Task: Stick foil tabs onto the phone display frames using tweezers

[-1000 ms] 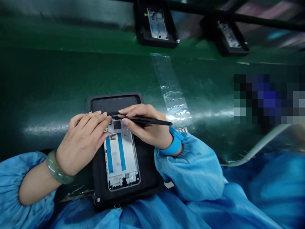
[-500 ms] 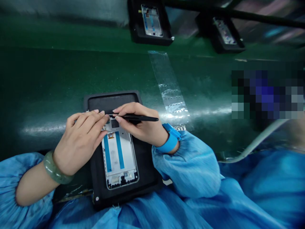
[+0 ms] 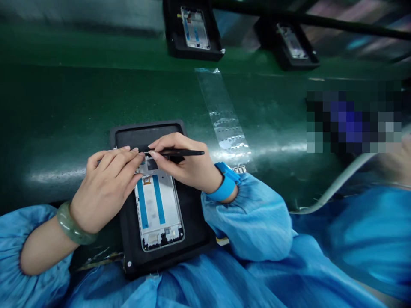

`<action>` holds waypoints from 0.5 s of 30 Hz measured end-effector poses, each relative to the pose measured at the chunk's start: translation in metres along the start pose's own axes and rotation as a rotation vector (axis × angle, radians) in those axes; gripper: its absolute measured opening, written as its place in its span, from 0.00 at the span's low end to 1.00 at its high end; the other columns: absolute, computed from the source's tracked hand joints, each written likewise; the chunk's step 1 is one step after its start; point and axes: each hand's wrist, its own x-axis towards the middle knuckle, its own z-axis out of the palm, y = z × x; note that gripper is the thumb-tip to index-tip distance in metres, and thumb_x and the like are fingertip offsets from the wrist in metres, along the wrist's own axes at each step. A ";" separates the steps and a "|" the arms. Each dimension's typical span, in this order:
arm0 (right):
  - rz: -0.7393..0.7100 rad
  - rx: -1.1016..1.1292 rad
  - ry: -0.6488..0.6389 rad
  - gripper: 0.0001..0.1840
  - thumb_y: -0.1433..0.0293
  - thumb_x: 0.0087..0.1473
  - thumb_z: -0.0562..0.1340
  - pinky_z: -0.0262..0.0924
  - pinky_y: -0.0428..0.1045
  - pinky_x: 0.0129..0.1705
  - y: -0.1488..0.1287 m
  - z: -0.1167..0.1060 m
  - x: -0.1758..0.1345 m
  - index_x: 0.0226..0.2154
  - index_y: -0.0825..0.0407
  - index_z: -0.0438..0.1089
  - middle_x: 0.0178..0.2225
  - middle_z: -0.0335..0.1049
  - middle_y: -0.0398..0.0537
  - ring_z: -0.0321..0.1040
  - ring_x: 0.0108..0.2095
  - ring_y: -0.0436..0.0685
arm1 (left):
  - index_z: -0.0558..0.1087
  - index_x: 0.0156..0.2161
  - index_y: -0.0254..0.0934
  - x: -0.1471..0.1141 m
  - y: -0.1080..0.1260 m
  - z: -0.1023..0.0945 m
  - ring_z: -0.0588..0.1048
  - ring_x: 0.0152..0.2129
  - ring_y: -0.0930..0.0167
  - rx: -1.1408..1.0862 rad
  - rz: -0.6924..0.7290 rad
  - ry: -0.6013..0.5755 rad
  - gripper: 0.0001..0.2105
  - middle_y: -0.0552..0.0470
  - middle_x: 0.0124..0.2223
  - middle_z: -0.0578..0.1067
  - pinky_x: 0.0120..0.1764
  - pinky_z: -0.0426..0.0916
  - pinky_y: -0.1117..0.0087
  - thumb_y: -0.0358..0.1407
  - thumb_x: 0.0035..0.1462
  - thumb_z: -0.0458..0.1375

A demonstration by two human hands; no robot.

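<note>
An opened phone frame (image 3: 165, 205), silvery with two blue strips and a small orange-brown flex piece, lies face down in a black tray (image 3: 199, 239). My left hand (image 3: 107, 177) is laid over its upper left corner, fingers pressed together at the top edge and thumb on the left side. In a pinch grip, my right hand (image 3: 183, 160) holds black tweezers (image 3: 184, 152), their tip pointing left at the frame's top edge beside my left fingertips. What the tip touches is too small to make out.
Two more black trays with phone frames stand at the back, one (image 3: 192, 53) in the middle and another (image 3: 300, 64) farther right. A clear plastic strip (image 3: 224, 115) lies on the green bench (image 3: 80, 102). A pale cable (image 3: 337, 188) and another person's blue sleeve (image 3: 379, 239) are at right.
The view has shifted slightly, so the surroundings sit a little farther left. The tweezers are a bit flatter, and their tip has moved slightly up and left. My left hand keeps its place on the phone frame.
</note>
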 end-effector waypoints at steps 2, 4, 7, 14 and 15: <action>0.017 -0.011 -0.018 0.01 0.73 0.55 0.59 0.67 0.44 0.37 -0.003 -0.002 0.003 0.32 0.53 0.65 0.33 0.70 0.44 0.69 0.34 0.48 | 0.67 0.53 0.31 0.000 0.000 0.000 0.69 0.49 0.59 -0.004 0.001 0.000 0.16 0.42 0.50 0.72 0.47 0.59 0.56 0.35 0.62 0.51; 0.035 -0.035 -0.046 0.01 0.73 0.55 0.59 0.65 0.43 0.35 -0.007 -0.003 0.006 0.32 0.52 0.64 0.32 0.69 0.42 0.68 0.32 0.47 | 0.66 0.53 0.32 0.000 0.000 0.000 0.69 0.49 0.59 -0.007 0.000 -0.003 0.16 0.42 0.50 0.72 0.47 0.59 0.56 0.35 0.62 0.51; 0.040 -0.099 -0.067 0.03 0.76 0.53 0.58 0.63 0.43 0.35 -0.014 -0.002 0.010 0.31 0.53 0.64 0.31 0.68 0.42 0.67 0.32 0.46 | 0.66 0.53 0.32 0.000 0.000 -0.001 0.69 0.49 0.59 -0.012 -0.014 -0.016 0.16 0.42 0.50 0.73 0.47 0.59 0.56 0.35 0.62 0.50; 0.125 0.038 0.042 0.02 0.74 0.53 0.59 0.65 0.43 0.34 -0.008 0.003 0.003 0.31 0.53 0.63 0.31 0.68 0.42 0.68 0.31 0.47 | 0.66 0.52 0.35 0.000 0.000 -0.002 0.70 0.49 0.60 -0.045 -0.040 -0.020 0.15 0.44 0.51 0.73 0.47 0.61 0.56 0.36 0.62 0.51; 0.161 0.112 0.074 0.03 0.72 0.53 0.60 0.65 0.43 0.33 -0.005 0.003 0.001 0.32 0.53 0.63 0.31 0.68 0.43 0.68 0.31 0.46 | 0.66 0.51 0.36 0.000 0.000 -0.002 0.70 0.49 0.61 -0.061 -0.046 -0.013 0.14 0.45 0.51 0.73 0.47 0.61 0.56 0.36 0.62 0.51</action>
